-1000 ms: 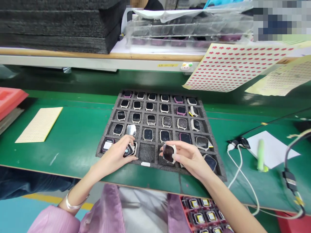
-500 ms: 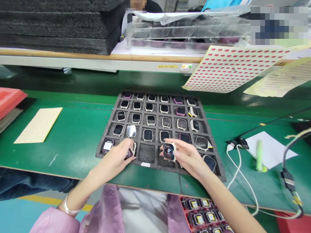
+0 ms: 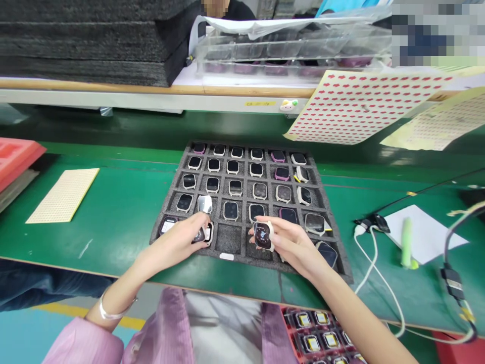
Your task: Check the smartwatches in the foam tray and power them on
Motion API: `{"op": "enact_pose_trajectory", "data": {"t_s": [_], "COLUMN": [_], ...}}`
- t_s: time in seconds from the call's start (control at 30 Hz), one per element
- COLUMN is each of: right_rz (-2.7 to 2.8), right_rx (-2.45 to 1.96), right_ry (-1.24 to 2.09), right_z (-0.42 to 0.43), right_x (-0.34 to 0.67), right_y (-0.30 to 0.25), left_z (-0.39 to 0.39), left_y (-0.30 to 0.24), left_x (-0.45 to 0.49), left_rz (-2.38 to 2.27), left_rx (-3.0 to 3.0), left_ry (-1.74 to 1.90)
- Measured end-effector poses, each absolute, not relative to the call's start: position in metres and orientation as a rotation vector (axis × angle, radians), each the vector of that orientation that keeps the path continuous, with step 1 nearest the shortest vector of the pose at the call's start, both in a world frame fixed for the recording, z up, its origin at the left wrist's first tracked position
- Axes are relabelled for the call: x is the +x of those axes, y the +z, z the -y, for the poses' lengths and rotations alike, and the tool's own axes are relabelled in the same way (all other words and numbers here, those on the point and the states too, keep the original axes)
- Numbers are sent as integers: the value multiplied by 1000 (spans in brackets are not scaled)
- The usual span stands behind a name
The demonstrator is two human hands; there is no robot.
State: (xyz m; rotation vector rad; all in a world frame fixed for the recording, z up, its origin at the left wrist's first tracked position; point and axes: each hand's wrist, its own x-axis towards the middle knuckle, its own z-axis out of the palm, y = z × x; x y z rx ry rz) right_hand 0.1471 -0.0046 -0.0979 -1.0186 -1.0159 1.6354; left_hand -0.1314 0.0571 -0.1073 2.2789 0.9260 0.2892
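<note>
A dark grey foam tray (image 3: 226, 264) with square compartments lies on the bench, most of them holding a strapless smartwatch. In the front row my left hand (image 3: 178, 235) is closed on a dark-faced smartwatch (image 3: 199, 234), partly hidden by the fingers. Right beside it is a pale-cased smartwatch (image 3: 209, 233) with a lit screen. My right hand (image 3: 293, 242) grips a pale smartwatch (image 3: 262, 235) by its edges above the front row, screen lit and facing up. Past my left knuckles shows another lit smartwatch (image 3: 167, 225) in the front left corner.
White cables (image 3: 374, 253), a white paper (image 3: 428, 237) and a green pen-like object (image 3: 406, 242) lie right. A sticker sheet (image 3: 64, 197) and red trays (image 3: 18, 156) are left. Overhead, a shelf (image 3: 227, 101) bears black foam (image 3: 87, 45); a red-dotted sheet (image 3: 359, 108) hangs from it. A tray of packed watches (image 3: 326, 333) sits below.
My left hand has shifted slightly left with its watch, uncovering the lit pale watch beside it. My right hand stays almost where it was; the picture on its watch looks different.
</note>
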Motion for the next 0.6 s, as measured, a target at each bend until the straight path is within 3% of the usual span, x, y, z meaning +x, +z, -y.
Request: {"op": "enact_pose_trajectory", "data": {"t_s": [0.37,0.6], "right_rz": [1001,1002], "right_rx": [-1029,-1075], "right_ry": [1632,1610], "right_z": [4,3], "right_x": [146,144], "right_y": [-97,-96], "left_z": [-52,-45], "left_y": [-99,-100], "left_x": [-135,-122], "left_rz": [-940,-1110], "left_rx": [2321,1920], "left_ry": [294,689]}}
